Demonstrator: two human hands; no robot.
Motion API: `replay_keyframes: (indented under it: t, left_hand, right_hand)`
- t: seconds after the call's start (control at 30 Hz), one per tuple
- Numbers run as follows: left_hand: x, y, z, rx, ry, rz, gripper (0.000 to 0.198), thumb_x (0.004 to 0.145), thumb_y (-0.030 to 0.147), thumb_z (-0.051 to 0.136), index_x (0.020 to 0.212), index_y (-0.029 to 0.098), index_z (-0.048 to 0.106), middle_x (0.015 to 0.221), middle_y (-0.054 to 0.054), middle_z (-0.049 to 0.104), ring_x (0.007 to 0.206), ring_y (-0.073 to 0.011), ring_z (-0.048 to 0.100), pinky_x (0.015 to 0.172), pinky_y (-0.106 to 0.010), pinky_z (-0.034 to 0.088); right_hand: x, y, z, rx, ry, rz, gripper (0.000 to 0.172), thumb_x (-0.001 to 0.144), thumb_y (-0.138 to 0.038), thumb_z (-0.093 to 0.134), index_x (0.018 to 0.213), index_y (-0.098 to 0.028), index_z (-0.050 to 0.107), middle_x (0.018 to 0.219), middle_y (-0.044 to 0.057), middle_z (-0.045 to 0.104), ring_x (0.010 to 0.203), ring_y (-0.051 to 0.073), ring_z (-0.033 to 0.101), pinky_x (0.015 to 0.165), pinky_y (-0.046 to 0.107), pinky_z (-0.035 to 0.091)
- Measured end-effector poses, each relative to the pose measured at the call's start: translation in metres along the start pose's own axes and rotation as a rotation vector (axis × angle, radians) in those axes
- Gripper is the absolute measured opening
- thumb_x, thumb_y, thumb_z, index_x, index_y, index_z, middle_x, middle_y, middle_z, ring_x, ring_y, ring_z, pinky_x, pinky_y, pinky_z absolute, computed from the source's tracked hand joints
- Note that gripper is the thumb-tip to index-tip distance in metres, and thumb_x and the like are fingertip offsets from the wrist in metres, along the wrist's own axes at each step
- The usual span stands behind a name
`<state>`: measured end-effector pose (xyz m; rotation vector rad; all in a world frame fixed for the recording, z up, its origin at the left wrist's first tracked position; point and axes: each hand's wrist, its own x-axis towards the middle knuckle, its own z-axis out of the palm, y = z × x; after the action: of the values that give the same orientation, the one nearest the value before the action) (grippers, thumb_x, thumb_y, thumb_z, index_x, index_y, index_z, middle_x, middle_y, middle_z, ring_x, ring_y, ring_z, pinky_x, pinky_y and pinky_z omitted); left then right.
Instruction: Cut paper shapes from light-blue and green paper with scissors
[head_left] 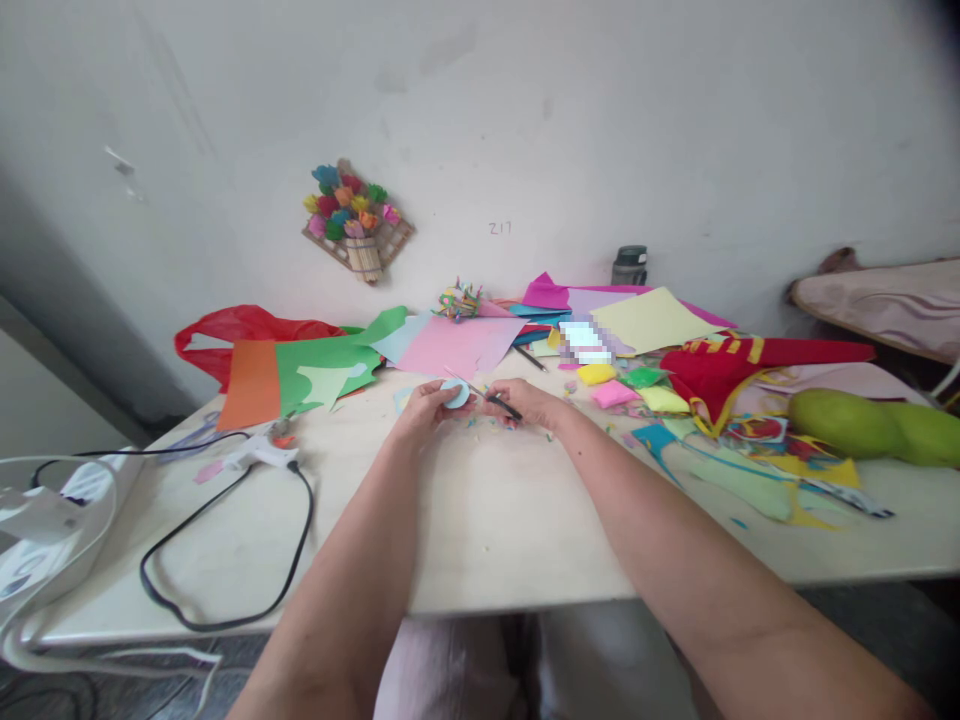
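Observation:
My left hand is closed on a small round piece of light blue paper, held just above the table near its far middle. My right hand is closed around dark-handled scissors, whose blades point left toward the blue piece. The two hands almost touch. Tiny coloured paper scraps lie on the table under and around them.
Coloured paper sheets cover the far side of the white table. A glue gun with a black cord lies left. Red fabric, small cushions and a green gourd sit right. A paper flower basket hangs on the wall.

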<state>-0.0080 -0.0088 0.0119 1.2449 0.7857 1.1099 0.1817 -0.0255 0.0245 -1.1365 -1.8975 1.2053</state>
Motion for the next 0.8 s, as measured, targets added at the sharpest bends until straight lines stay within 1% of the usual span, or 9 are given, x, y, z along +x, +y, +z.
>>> replay_keyframes:
  t: [0.23,0.63,0.8]
  left_hand:
    - [-0.0026,0.0032,0.0021,-0.021,0.020,0.003,0.016,0.067,0.019,0.063,0.078,0.007,0.064,0.076,-0.012,0.069,0.064,-0.0178,0.065,0.057,-0.025,0.053]
    - [-0.0030,0.0048,0.0033,-0.024,0.035,-0.007,0.016,0.066,0.019,0.064,0.077,0.007,0.064,0.074,-0.012,0.069,0.063,-0.0179,0.066,0.057,-0.025,0.053]
    - [-0.0042,0.0063,0.0045,-0.028,0.057,-0.011,0.016,0.067,0.019,0.063,0.077,0.006,0.064,0.073,-0.012,0.069,0.064,-0.0182,0.066,0.057,-0.025,0.054]
  right_hand:
    - [-0.0044,-0.0053,0.0005,0.013,0.011,-0.001,0.033,0.064,-0.041,0.068,0.074,-0.013,0.055,0.041,-0.007,0.044,0.034,0.005,0.037,0.036,0.018,0.030]
    - [0.0018,0.0003,0.0009,0.050,0.015,0.025,0.018,0.070,-0.026,0.065,0.073,-0.012,0.055,0.039,-0.007,0.045,0.031,0.005,0.037,0.033,0.017,0.029]
    - [0.0007,-0.0004,0.0005,0.052,0.017,0.019,0.022,0.068,-0.030,0.068,0.074,-0.012,0.056,0.039,-0.007,0.046,0.031,0.005,0.038,0.034,0.017,0.030]
